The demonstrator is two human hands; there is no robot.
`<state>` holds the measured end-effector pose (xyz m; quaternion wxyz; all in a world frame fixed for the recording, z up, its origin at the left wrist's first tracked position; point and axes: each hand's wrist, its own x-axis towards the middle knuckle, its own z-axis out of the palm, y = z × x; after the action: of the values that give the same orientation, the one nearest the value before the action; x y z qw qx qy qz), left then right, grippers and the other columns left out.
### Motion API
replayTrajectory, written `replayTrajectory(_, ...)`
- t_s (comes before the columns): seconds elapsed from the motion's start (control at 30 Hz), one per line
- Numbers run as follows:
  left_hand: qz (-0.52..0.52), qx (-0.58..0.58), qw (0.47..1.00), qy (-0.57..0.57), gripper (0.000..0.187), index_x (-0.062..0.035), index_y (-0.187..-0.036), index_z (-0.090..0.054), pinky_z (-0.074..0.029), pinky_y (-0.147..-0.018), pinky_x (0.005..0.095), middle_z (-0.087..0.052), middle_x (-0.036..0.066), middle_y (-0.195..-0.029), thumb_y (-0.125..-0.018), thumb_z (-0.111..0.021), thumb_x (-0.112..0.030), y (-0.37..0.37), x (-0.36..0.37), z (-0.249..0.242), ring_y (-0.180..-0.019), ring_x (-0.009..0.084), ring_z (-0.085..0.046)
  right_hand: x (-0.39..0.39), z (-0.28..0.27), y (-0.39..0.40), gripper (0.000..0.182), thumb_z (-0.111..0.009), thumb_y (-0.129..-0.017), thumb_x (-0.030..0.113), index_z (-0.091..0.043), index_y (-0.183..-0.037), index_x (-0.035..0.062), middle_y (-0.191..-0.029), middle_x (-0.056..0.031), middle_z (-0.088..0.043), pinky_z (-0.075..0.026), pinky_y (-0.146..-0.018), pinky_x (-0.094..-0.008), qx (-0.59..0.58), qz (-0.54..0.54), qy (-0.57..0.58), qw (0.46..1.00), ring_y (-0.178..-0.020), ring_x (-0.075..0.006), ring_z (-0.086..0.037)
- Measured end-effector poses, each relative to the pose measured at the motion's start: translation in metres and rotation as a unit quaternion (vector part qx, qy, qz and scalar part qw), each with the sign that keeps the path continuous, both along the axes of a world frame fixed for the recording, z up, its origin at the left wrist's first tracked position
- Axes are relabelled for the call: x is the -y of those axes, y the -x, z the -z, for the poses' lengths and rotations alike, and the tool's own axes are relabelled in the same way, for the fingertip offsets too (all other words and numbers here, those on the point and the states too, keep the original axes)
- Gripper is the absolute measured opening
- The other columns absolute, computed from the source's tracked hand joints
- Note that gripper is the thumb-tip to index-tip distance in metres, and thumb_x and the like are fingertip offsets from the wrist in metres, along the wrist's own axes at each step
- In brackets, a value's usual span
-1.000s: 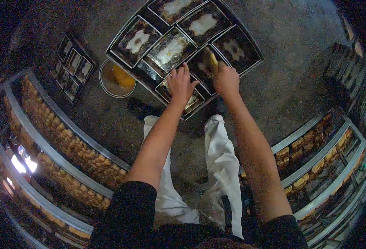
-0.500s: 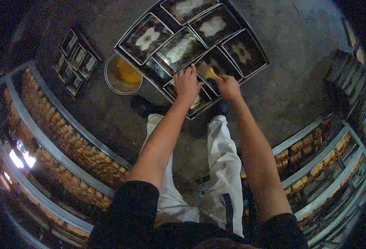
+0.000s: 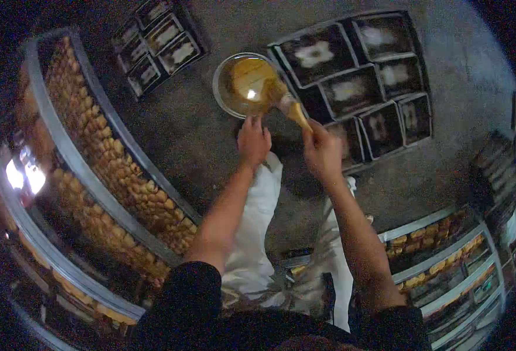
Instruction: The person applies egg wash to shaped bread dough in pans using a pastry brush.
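My right hand (image 3: 323, 151) is closed around the yellow handle of a flat brush (image 3: 296, 113). The brush's bristles hang over the right side of a round metal bowl (image 3: 217, 88), which contains a golden-yellow liquid (image 3: 247, 75). My left hand (image 3: 254, 141) has its fingers stretched toward the bowl, fingertips right at the near rim, with the thumb apart and nothing visible in the hand. Right of the bowl lies a group of dark rectangular pans (image 3: 351, 90) with pale, shiny patches on their bottoms; my right hand overlaps its near corner in this view.
A second set of dark pans (image 3: 163, 47) lies on the floor at the upper left. Metal racks of golden-brown baked goods (image 3: 117, 152) curve along the left, with another rack (image 3: 439, 257) at the lower right. Dark stacked trays (image 3: 492, 169) stand at the far right.
My view has swung left. Both hands have moved from the pans to the bowl, and the brush has come from over a pan to the bowl's right side.
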<state>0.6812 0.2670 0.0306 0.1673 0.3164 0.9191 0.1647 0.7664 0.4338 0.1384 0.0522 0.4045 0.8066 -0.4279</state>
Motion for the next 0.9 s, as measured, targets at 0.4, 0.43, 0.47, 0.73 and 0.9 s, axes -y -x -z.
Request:
replayTrajectory(0.4,-0.113,0.215,0.956,0.161,0.065,0.0021,-0.129,-0.031,-0.041,-0.09,0.0449,-0.042,0.025,-0.124,-0.077,-0.061,-0.023,0.107,0.106,0.11,-0.111,0.0396,-0.046,0.073,0.183,0.134,0.039,-0.038,-0.089,0.032,-0.062,-0.098,0.0025,-0.094,-0.0222,-0.062,-0.049,-0.075,-0.0466,0.264,-0.206,0.056,0.94,-0.087,-0.0385,-0.061)
replayTrajectory(0.43,-0.127,0.234,0.955,0.132,0.066,0.0025,-0.129,-0.03,-0.041,-0.091,0.0456,-0.041,0.025,-0.125,-0.077,-0.061,-0.023,0.106,0.108,0.122,-0.112,0.0403,-0.045,0.076,0.193,0.134,0.047,-0.029,-0.095,0.036,-0.062,-0.1,0.0026,-0.095,-0.0213,-0.062,-0.049,-0.074,-0.0478,0.259,-0.212,0.047,0.941,-0.085,-0.039,-0.061)
replayTrajectory(0.47,-0.117,0.255,0.953,0.117,0.067,0.0028,-0.13,-0.028,-0.04,-0.091,0.0461,-0.042,0.026,-0.124,-0.077,-0.061,-0.023,0.109,0.105,0.119,-0.112,0.0405,-0.045,0.08,0.202,0.134,0.047,-0.028,-0.095,0.036,-0.061,-0.101,0.0027,-0.097,-0.021,-0.062,-0.049,-0.075,-0.0477,0.259,-0.201,0.048,0.943,-0.086,-0.0391,-0.061)
replayTrajectory(0.73,-0.105,0.295,0.947,0.071,0.069,0.0031,-0.133,-0.023,-0.038,-0.094,0.0451,-0.041,0.027,-0.127,-0.08,-0.057,-0.023,0.114,0.111,0.121,-0.112,0.0414,-0.046,0.097,0.205,0.146,0.026,-0.045,-0.083,0.013,-0.061,-0.102,0.0026,-0.109,-0.0183,-0.059,-0.05,-0.076,-0.0447,0.254,-0.286,0.016,0.924,-0.095,-0.0346,-0.06)
replayTrajectory(0.9,-0.14,0.33,0.929,0.09,0.061,0.0019,-0.13,-0.033,-0.04,-0.093,0.0425,-0.048,0.025,-0.122,-0.081,-0.054,-0.026,0.103,0.15,0.139,-0.111,0.039,-0.048,0.091,0.178,0.13,0.026,-0.046,-0.084,0.018,-0.061,-0.095,0.0003,-0.094,-0.0234,-0.061,-0.048,-0.071,-0.0473,0.216,-0.286,-0.025,0.933,-0.083,-0.04,-0.06)
